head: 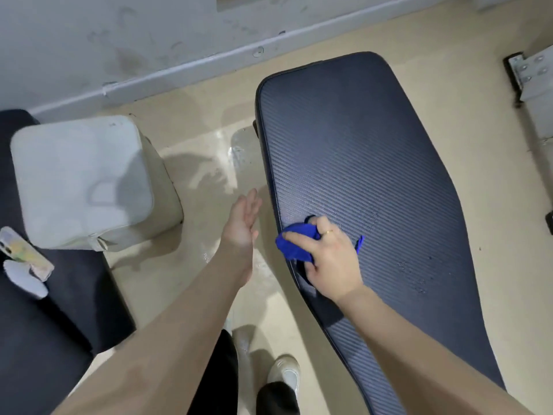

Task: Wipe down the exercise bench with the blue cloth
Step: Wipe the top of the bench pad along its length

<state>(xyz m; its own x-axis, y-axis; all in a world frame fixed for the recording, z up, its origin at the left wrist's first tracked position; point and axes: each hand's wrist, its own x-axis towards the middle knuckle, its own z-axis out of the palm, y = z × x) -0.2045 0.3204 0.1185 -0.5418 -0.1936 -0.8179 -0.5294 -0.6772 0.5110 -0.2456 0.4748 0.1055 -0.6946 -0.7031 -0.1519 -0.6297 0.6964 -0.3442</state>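
Note:
A long dark navy padded exercise bench with a ribbed texture runs from the upper middle to the lower right. My right hand presses a bunched blue cloth onto the pad near its left edge, fingers closed over it. A small corner of the cloth shows to the right of the hand. My left hand hovers over the floor just left of the bench, fingers extended and holding nothing. Small droplets or specks lie on the pad to the right of my right hand.
A white boxy bag stands on the beige floor at left, beside a dark surface holding a phone and a white object. A grey wall runs along the top. Metal equipment is at the right edge. My shoe is below.

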